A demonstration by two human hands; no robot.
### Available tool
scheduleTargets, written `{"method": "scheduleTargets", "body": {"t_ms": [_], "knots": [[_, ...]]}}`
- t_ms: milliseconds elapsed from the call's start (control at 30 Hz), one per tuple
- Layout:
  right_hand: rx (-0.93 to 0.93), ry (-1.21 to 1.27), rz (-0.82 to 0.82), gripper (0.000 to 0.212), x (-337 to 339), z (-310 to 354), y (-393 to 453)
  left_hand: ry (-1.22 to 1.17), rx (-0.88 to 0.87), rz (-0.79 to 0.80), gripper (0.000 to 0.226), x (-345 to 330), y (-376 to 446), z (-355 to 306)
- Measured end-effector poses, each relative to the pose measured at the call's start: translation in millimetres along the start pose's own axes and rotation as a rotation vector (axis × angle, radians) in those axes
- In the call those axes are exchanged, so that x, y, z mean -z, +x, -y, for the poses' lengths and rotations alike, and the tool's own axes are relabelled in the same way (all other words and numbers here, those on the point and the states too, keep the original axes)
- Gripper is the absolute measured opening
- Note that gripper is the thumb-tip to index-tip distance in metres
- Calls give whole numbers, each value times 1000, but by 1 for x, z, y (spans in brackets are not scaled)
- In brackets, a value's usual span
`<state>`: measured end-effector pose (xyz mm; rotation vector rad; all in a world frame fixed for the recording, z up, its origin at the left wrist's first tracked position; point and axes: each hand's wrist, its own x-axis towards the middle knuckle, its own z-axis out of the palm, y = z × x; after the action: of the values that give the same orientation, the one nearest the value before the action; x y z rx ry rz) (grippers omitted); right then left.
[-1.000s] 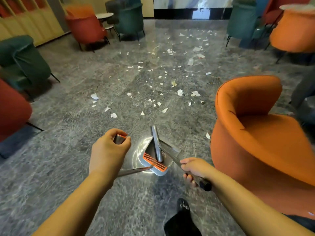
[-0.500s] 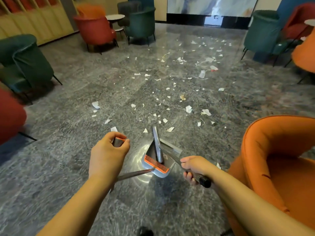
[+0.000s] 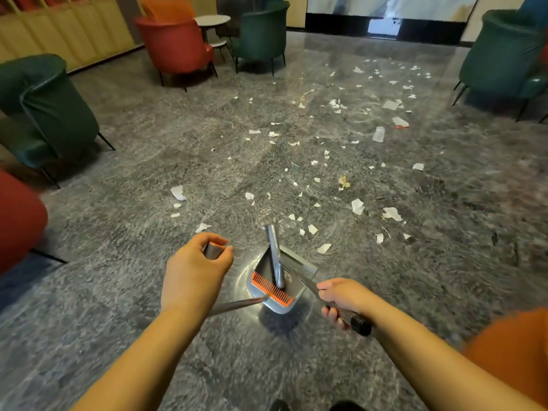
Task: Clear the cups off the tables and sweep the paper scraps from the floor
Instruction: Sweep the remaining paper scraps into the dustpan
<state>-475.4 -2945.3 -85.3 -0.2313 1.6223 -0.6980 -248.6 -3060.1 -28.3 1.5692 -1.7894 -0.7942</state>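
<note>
Seen from a head camera looking down at a grey marble floor [image 3: 118,292]: two bare forearms reach in from the bottom edge. Left of centre, the left hand [image 3: 194,272] curls its fingers round the top of a grey handle [image 3: 214,250], whose thin metal shaft slants down right to the dustpan [image 3: 278,289], a grey scoop with an orange comb strip, at lower centre. Right of centre, the right hand [image 3: 344,299] grips the black-ended handle of the broom [image 3: 276,259], which rests in the pan. Holding one tool in each hand, with the broom nested in the pan, looks like a carrying arrangement that keeps both together until sweeping starts. The paper scraps [image 3: 326,161], white torn pieces, are spread across the centre and upper right of the frame, the nearest just beyond the pan's front edge; none seem to be in the pan. A small round desk [image 3: 213,19] stands at upper centre between a red chair [image 3: 178,43] and a green chair [image 3: 262,31]; no cups are visible on it, though it is far off and partly hidden. More chairs are cut off at the left, right and lower right edges. The broom's bristles are hard to make out, and whether the pan touches the floor cannot be told.
</note>
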Motion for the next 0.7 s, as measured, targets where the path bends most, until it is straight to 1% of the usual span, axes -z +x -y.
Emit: {"method": "scheduleTargets", "body": {"t_ms": [200, 333, 500, 600, 700], "knots": [[-28, -24, 57, 24, -26, 60, 62, 40, 56, -41, 12, 6, 71, 23], [-62, -104, 143, 21, -46, 122, 113, 67, 113, -80, 11, 8, 132, 39], [-47, -212, 232, 27, -66, 201, 173, 123, 170, -152, 9, 8, 211, 46], [-37, -270, 273, 25, -78, 241, 201, 201, 208, -164, 8, 15, 250, 53], [-33, -276, 304, 22, -94, 277, 228, 287, 251, -183, 8, 26, 280, 66]]}}
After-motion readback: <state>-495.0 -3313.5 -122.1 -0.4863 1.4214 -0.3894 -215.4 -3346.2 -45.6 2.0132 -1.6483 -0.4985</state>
